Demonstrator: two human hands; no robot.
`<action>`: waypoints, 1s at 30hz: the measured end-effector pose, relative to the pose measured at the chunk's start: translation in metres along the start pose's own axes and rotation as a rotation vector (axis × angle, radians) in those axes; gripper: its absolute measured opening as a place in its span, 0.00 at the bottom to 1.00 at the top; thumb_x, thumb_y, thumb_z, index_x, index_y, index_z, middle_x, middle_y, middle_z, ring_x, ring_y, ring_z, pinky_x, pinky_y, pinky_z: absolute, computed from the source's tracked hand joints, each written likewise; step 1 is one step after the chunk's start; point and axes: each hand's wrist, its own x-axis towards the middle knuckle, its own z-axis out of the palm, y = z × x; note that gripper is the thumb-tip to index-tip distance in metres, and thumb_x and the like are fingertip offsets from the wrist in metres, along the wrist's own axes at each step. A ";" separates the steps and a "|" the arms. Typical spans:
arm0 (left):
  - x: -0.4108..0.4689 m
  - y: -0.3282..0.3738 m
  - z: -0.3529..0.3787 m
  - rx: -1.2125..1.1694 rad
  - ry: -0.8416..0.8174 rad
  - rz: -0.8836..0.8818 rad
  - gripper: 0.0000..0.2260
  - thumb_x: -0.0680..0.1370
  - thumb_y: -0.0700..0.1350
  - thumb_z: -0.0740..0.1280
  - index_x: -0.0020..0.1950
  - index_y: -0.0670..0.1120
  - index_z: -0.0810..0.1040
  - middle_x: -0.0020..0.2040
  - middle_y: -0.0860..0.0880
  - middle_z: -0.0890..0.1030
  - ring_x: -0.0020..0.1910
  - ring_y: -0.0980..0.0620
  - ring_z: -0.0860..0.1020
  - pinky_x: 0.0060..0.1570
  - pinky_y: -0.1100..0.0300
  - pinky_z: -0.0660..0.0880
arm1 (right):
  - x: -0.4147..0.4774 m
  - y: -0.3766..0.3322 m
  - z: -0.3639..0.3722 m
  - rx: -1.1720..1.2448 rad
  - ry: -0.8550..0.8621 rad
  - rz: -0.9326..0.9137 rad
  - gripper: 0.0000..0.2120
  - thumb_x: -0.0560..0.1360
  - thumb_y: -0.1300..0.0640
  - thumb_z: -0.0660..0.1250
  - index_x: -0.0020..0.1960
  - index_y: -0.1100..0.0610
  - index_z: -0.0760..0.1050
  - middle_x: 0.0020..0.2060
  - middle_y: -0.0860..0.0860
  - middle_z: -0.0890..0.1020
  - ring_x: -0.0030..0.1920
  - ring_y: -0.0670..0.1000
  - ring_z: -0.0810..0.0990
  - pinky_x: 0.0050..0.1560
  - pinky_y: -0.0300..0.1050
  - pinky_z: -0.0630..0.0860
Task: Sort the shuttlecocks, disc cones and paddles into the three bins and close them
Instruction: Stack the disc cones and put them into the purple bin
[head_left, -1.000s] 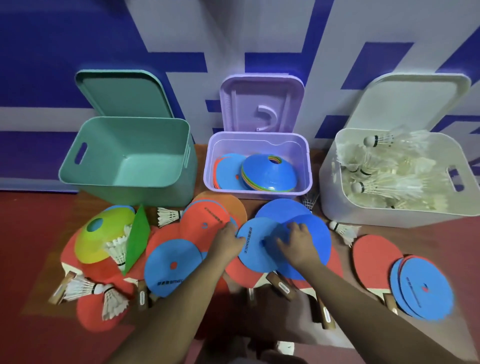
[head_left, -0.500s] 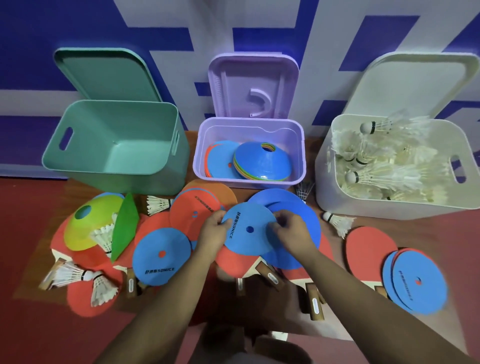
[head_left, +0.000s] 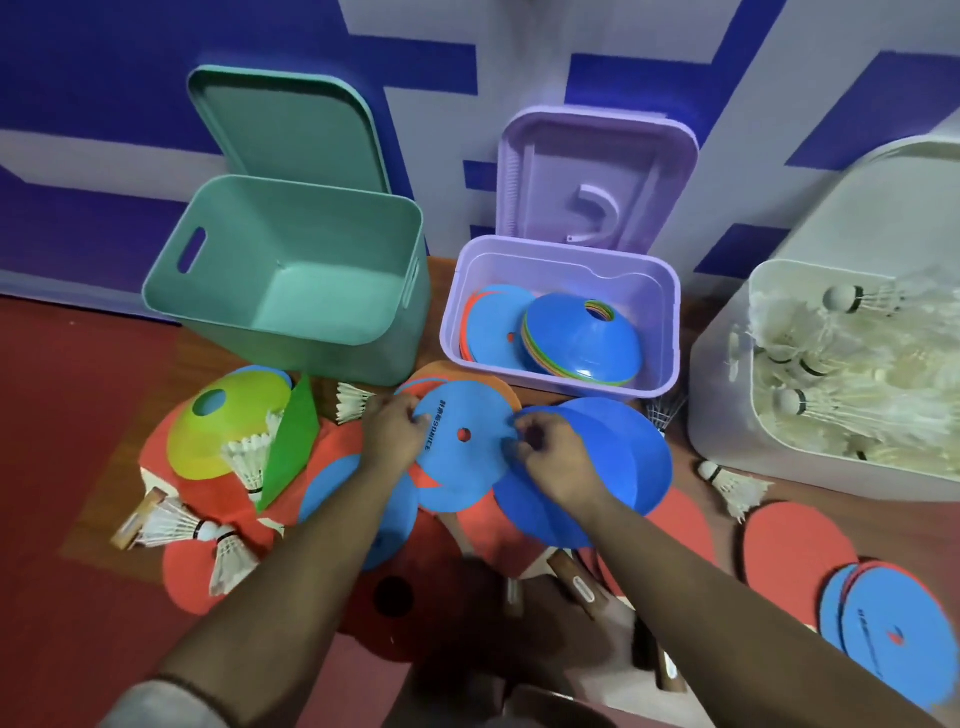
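Blue disc sits betw. my hands, over the pile of paddles & other discs, just in front of the purple bin. L hand pinches its left edge, R hand pinches the right edge. Bin's near rim is close beyond the disc's far edge; bin mouth open, lid upright behind. Disc is round, no long axis; face up twd me, lettering runs near-to-far by the left edge.
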 end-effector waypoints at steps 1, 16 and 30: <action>0.006 -0.002 0.003 0.034 -0.035 -0.001 0.03 0.72 0.39 0.69 0.41 0.40 0.78 0.43 0.37 0.76 0.52 0.42 0.74 0.53 0.56 0.68 | 0.002 0.000 0.001 -0.023 0.017 -0.006 0.10 0.72 0.64 0.69 0.54 0.59 0.79 0.46 0.55 0.81 0.46 0.54 0.78 0.48 0.38 0.71; 0.004 0.005 -0.009 -0.030 0.082 0.160 0.15 0.71 0.32 0.67 0.57 0.41 0.74 0.54 0.39 0.74 0.51 0.40 0.75 0.55 0.57 0.67 | -0.019 0.028 0.007 -0.753 0.320 -0.042 0.15 0.64 0.57 0.74 0.46 0.62 0.75 0.42 0.60 0.76 0.43 0.63 0.75 0.38 0.54 0.75; -0.060 0.041 -0.049 -0.266 -0.067 0.211 0.12 0.76 0.37 0.65 0.57 0.49 0.77 0.47 0.52 0.81 0.48 0.53 0.78 0.49 0.60 0.71 | -0.051 0.024 -0.037 -0.354 0.245 -0.102 0.16 0.76 0.50 0.67 0.56 0.62 0.73 0.43 0.59 0.79 0.49 0.60 0.75 0.46 0.51 0.67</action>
